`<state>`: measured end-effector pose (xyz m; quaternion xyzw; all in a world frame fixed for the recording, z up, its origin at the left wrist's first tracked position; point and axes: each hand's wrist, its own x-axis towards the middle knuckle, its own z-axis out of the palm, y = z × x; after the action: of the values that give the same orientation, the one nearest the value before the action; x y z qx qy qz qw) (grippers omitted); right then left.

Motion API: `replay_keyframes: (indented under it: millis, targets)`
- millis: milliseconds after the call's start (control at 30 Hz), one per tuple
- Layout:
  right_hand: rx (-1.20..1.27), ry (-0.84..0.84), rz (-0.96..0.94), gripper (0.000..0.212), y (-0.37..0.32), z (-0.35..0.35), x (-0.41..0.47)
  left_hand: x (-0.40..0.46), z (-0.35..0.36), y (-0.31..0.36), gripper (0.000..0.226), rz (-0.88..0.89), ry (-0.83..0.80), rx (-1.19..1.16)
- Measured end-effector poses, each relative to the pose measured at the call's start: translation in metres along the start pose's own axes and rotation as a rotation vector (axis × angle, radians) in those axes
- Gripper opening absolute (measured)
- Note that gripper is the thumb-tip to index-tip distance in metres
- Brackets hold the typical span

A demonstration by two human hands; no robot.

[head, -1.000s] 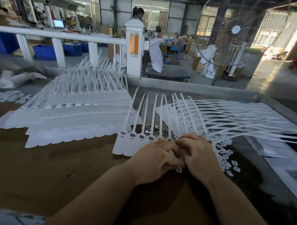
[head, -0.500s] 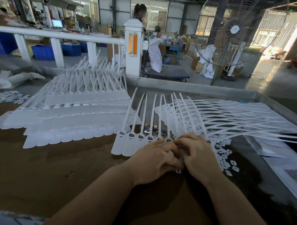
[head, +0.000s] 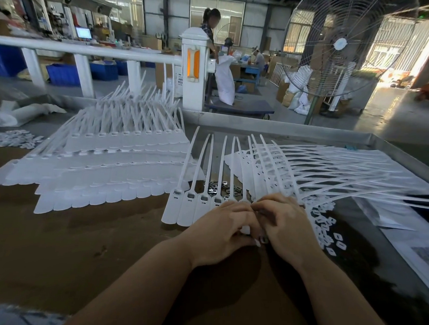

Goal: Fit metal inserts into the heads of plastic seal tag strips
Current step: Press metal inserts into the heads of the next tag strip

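Observation:
A row of white seal tag strips (head: 187,205) lies side by side on the brown table, heads toward me, several with metal inserts in their heads. Small metal inserts (head: 219,187) lie in a loose heap just behind that row. My left hand (head: 220,234) and my right hand (head: 284,226) rest together on the right end of the row, fingers curled down onto a strip head. What the fingertips hold is hidden under the hands. A fanned pile of strips (head: 318,171) spreads to the right.
A large stack of strips (head: 97,167) covers the table's left half. Small white plastic pieces (head: 328,231) are scattered right of my hands. Paper sheets (head: 407,234) lie at the right edge. A metal rim (head: 283,132), white railing (head: 90,50) and fan (head: 341,45) stand beyond.
Both hands stay pressed together at the same strip head, with only small finger shifts. The camera has tilted slightly.

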<state>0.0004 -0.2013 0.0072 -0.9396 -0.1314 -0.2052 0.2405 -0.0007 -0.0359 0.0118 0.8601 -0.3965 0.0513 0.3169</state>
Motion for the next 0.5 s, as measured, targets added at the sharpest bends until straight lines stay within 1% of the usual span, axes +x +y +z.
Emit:
replay_keyframes:
  millis: [100,233,300,367,433,500]
  targets:
    - [-0.012,-0.015,-0.013,0.018,0.002,0.000,-0.001,-0.002,-0.006,-0.003,0.021,-0.164,0.169,-0.171]
    - [-0.030,-0.017,-0.010,0.020,0.003,0.001,0.000,-0.004,-0.015,-0.010,0.021,-0.320,0.505,-0.272]
    - [-0.031,-0.022,-0.007,0.020,0.002,0.002,0.000,-0.005,-0.019,-0.015,0.020,-0.406,0.632,-0.305]
    - [-0.029,-0.025,-0.005,0.020,0.003,0.002,-0.001,-0.005,-0.022,-0.020,0.018,-0.478,0.700,-0.329]
    - [-0.023,-0.026,-0.005,0.020,0.003,0.001,-0.002,-0.004,-0.023,-0.025,0.016,-0.555,0.733,-0.336]
    - [-0.026,-0.027,-0.007,0.020,0.003,0.001,-0.002,-0.005,-0.024,-0.030,0.020,-0.632,0.766,-0.353]
